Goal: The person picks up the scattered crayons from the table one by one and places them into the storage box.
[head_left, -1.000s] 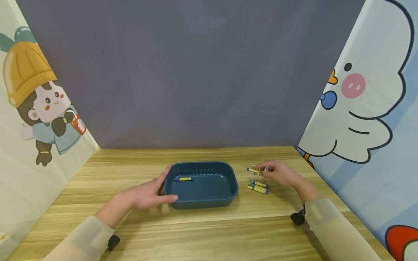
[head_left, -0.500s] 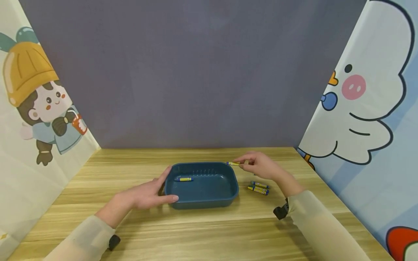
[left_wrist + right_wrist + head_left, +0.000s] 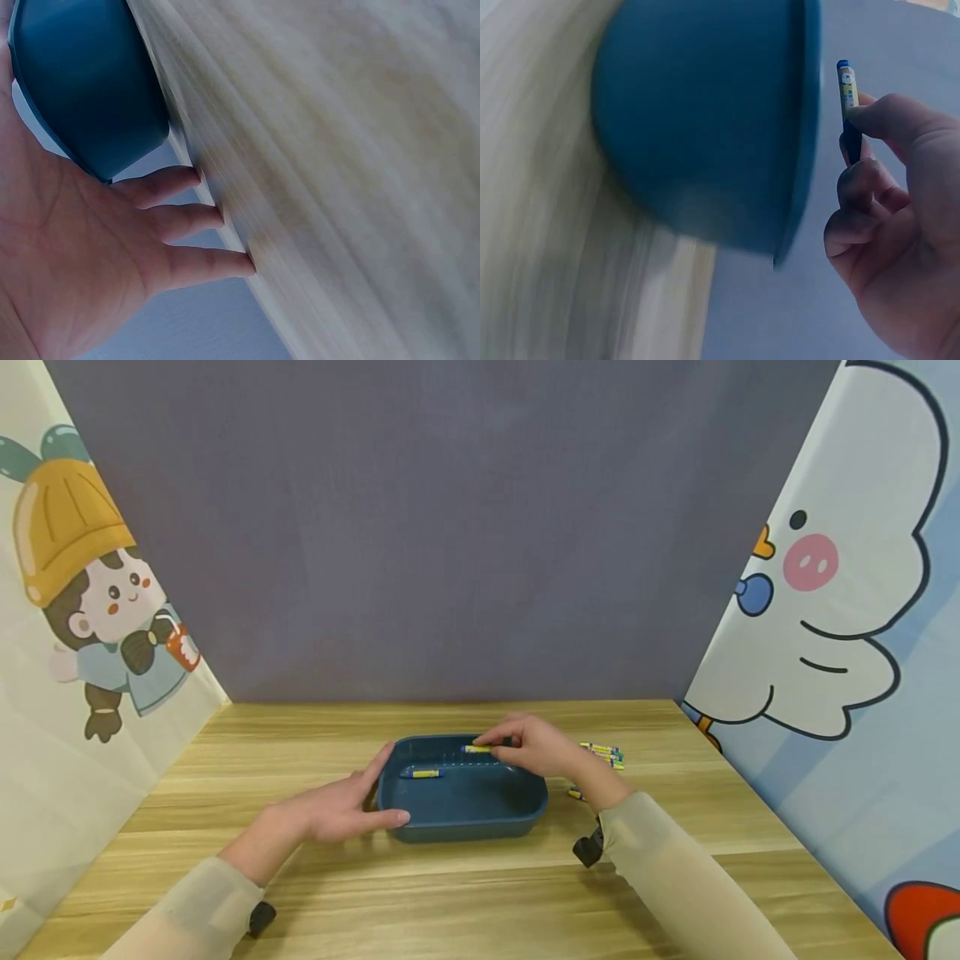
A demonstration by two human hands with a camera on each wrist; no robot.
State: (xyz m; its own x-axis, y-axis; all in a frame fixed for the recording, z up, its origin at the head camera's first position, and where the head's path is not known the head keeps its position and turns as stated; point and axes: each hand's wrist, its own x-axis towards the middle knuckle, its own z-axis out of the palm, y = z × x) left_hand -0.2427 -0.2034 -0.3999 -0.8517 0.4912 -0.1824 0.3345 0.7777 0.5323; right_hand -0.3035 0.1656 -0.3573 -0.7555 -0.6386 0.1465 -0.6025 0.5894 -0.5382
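Note:
A dark blue plastic box [image 3: 465, 832] stands on the table, open at the top. My left hand [image 3: 341, 806] rests against its left end, thumb at the front rim; in the left wrist view the lower fingers extend straight to the tabletop. Over the back right part of the box, my right hand [image 3: 536, 747] pinches a yellow-wrapped crayon [image 3: 476, 749] between thumb and fingers. The right wrist view shows this crayon [image 3: 848, 88] with a blue end and dark tip, above the rim. Another crayon [image 3: 423, 773] with a blue end lies inside, toward the left.
Several crayons [image 3: 602, 752] lie together on the wooden table [image 3: 465, 902] right of the box. Closer to the front, another crayon [image 3: 576, 794] shows partly from behind the right wrist. A grey backdrop [image 3: 450, 527] rises at the back, with cartoon-printed sheets on both sides.
My right hand has taken a crayon from the group on the right and carried it left over the box. The left hand and the box have stayed in place.

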